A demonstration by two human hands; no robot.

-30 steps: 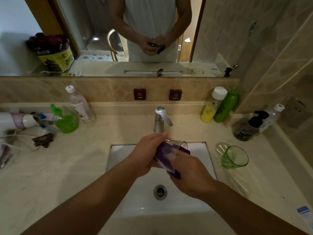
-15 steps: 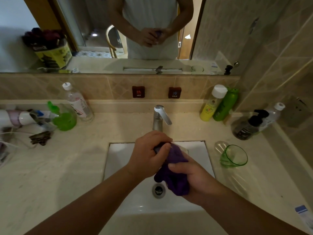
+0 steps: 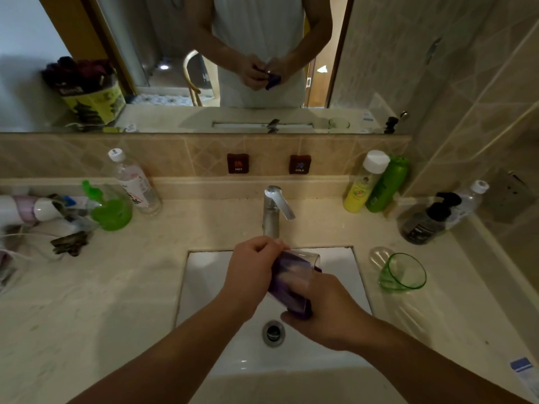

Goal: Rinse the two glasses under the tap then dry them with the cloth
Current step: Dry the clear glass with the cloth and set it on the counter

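Observation:
Over the white sink (image 3: 204,287), my left hand (image 3: 250,272) grips a clear glass (image 3: 303,262) that lies tilted, its rim toward the tap (image 3: 274,208). A purple cloth (image 3: 287,284) is stuffed inside the glass and sticks out at its lower end. My right hand (image 3: 323,313) holds that lower end of cloth and glass from below. A green glass (image 3: 402,272) lies on its side on the counter right of the sink. No water is visible from the tap.
Yellow and green bottles (image 3: 376,182) stand at the back right, with a dark pump bottle (image 3: 425,220) beside them. On the left lie a water bottle (image 3: 134,182), a green cup (image 3: 112,209), a hair dryer (image 3: 29,208) and cords. A mirror (image 3: 204,59) hangs above.
The cloth, bunched outside over the glass half a second ago, now sits inside it again. My hands have twisted the glass back so its clear rim shows toward the tap.

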